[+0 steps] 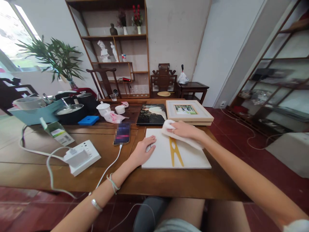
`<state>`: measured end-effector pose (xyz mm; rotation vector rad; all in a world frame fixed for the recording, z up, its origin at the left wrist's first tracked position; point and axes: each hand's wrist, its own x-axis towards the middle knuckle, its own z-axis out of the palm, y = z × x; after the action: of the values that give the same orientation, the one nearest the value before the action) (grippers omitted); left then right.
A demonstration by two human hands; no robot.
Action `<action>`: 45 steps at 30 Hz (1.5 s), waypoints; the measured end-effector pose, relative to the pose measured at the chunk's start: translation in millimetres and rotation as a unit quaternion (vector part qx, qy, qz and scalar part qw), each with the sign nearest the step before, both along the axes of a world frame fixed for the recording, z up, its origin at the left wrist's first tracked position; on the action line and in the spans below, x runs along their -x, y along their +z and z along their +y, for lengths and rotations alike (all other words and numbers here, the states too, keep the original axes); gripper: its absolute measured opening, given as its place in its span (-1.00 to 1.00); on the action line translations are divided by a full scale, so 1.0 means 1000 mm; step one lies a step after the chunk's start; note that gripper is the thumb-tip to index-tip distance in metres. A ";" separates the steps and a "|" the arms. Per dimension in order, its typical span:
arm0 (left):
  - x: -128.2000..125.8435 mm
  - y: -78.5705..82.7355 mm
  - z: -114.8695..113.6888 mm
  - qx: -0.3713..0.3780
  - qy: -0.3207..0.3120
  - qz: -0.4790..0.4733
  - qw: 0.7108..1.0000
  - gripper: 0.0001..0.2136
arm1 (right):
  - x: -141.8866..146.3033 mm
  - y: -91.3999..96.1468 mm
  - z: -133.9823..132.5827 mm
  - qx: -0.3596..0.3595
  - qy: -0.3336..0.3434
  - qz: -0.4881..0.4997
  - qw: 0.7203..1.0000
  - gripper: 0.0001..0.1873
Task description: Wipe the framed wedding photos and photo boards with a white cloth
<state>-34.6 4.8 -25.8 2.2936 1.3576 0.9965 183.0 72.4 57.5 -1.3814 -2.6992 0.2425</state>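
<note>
A white board (156, 161) with a yellow, A-like shape (177, 153) on its face lies flat near the table's front edge. On the board's left edge rests my left hand (145, 149), fingers stretched out and pressing down, holding nothing. My right hand (182, 129) grips a white cloth (168, 125) at the board's far edge. The cloth trails to the right across the board and covers the top of the yellow shape. My right fingertips are partly hidden by the cloth.
Behind the board lie a dark picture panel (151, 114) and a white framed picture (205, 114). Left of it are a phone (122, 132) on a charging cable, a power strip (93, 154), a green box (59, 133), a blue block (88, 120), white cups and pots. The wooden table (116, 180) ends close to my lap.
</note>
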 end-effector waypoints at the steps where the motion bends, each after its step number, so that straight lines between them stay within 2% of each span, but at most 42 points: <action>1: 0.000 0.000 0.000 -0.001 -0.001 -0.001 1.000 -0.72 | -0.015 -0.002 -0.003 -0.003 -0.008 0.002 1.000 -0.63; 5: 0.000 0.000 -0.001 0.002 0.006 0.002 1.000 -0.69 | -0.059 -0.020 -0.018 -0.020 -0.014 0.010 1.000 -0.70; 8: 0.001 0.002 -0.003 0.009 0.019 0.020 1.000 -0.61 | -0.070 -0.039 -0.032 -0.053 -0.008 0.016 0.998 -0.74; 10: 0.001 0.003 -0.003 0.013 0.022 0.034 0.999 -0.59 | -0.072 -0.046 -0.044 -0.091 0.028 0.029 0.995 -0.82; 13: 0.000 0.003 -0.003 0.020 0.020 0.041 0.999 -0.58 | -0.077 -0.044 -0.075 -0.093 0.082 0.041 0.991 -0.88; 17: 0.000 0.002 -0.001 0.023 0.001 0.043 0.999 -0.60 | -0.088 -0.027 -0.132 -0.008 0.091 0.017 0.996 -0.79; 20: 0.000 0.002 0.000 0.029 -0.009 0.048 0.998 -0.62 | -0.090 -0.019 -0.155 0.025 0.078 0.003 0.997 -0.74; 23: 0.000 0.002 0.000 0.032 -0.016 0.048 0.998 -0.62 | -0.082 -0.018 -0.143 0.023 0.068 0.005 0.997 -0.77; 27: 0.001 0.001 0.000 0.029 -0.020 0.047 0.998 -0.62 | -0.067 -0.023 -0.088 -0.021 0.039 -0.012 0.999 -0.88; 31: 0.001 0.003 -0.001 0.031 -0.017 0.059 0.998 -0.61 | -0.056 -0.031 -0.035 -0.069 -0.011 -0.016 0.997 -0.86; 33: 0.001 0.005 -0.001 0.033 -0.014 0.056 0.998 -0.62 | -0.053 -0.034 -0.023 -0.079 -0.022 -0.013 0.997 -0.85; 35: 0.000 0.005 -0.002 0.038 -0.009 0.052 0.998 -0.62 | -0.053 -0.034 -0.025 -0.080 -0.020 -0.015 0.996 -0.86; 37: 0.000 0.005 -0.001 0.040 -0.007 0.050 0.998 -0.62 | -0.055 -0.031 -0.041 -0.074 -0.007 -0.022 0.997 -0.89; 40: -0.001 0.002 0.000 0.035 -0.008 0.044 0.998 -0.61 | -0.064 -0.024 -0.085 -0.037 0.030 -0.018 0.999 -0.89; 43: -0.001 0.002 0.000 0.032 -0.010 0.033 0.999 -0.61 | -0.075 -0.017 -0.132 0.023 0.067 0.009 0.997 -0.76; 45: -0.002 0.003 0.000 0.034 -0.010 0.033 0.999 -0.62 | -0.081 -0.014 -0.151 0.046 0.071 0.022 0.996 -0.68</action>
<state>-33.0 4.5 -23.0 2.3047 1.3690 0.8620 264.2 -78.8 43.7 -1.1911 -2.7846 0.4086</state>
